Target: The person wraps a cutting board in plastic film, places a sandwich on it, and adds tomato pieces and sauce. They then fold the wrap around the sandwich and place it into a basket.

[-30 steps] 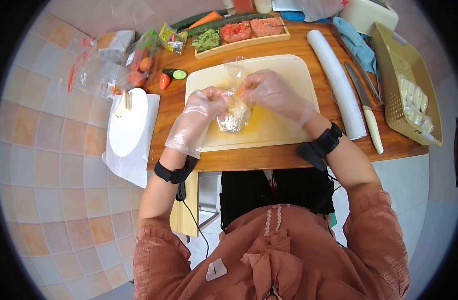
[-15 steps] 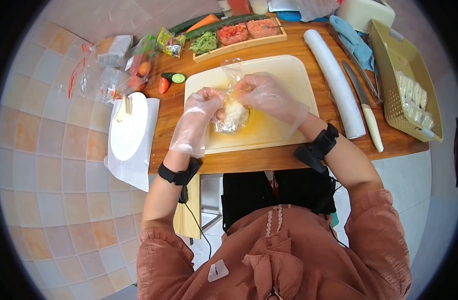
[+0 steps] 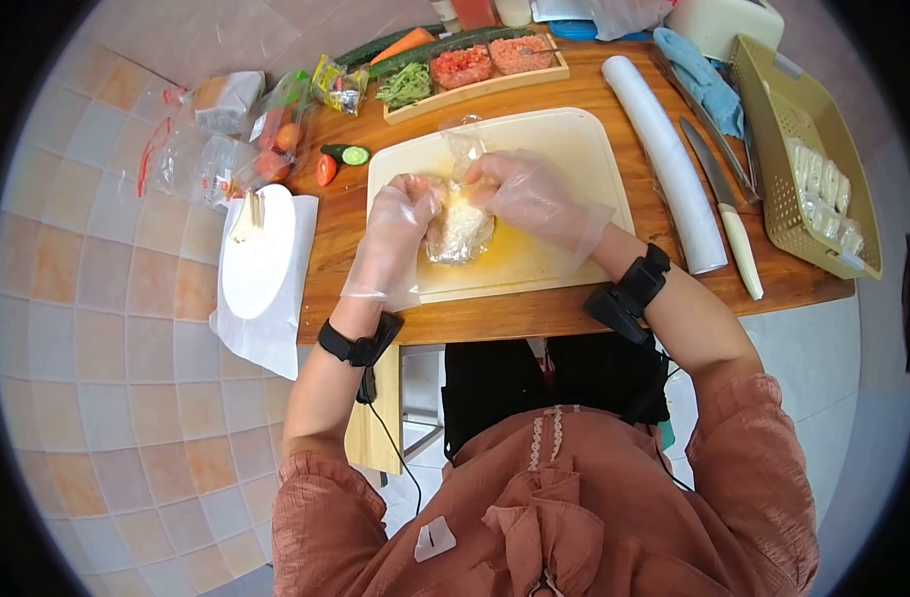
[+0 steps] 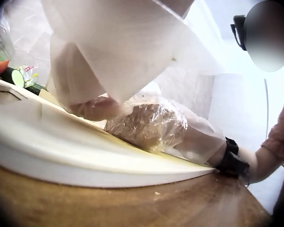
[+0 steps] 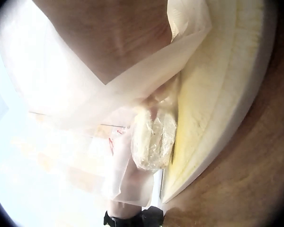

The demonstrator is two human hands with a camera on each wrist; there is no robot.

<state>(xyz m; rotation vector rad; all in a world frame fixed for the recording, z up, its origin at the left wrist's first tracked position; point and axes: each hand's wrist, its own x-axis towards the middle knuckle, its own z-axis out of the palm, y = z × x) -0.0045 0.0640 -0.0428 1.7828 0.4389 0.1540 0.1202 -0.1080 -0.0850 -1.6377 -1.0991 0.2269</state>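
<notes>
A sandwich (image 3: 462,231) in crinkled cling film lies on the cream cutting board (image 3: 584,159), between my two hands. The left wrist view shows the brown side of the wrapped sandwich (image 4: 146,124); the right wrist view shows its pale bread slices. My left hand (image 3: 397,229), in a clear plastic glove, pinches the film at the left. From the right, my gloved right hand (image 3: 545,204) pinches film near the sandwich's far end. A loose flap of cling film (image 3: 465,147) sticks out beyond the fingers. Gloves partly hide the fingertips in both wrist views.
A roll of film (image 3: 664,164) and a knife (image 3: 724,204) lie right of the board, by a beige basket (image 3: 773,109) with wrapped items. Behind stands a wooden tray (image 3: 475,92) of fillings. At left are cut tomato (image 3: 326,169), cucumber (image 3: 354,155) and a white oval plate (image 3: 256,264).
The sandwich has turned a little, with more of its pale bread facing up. Both hands have shifted slightly around it and still hold the film.
</notes>
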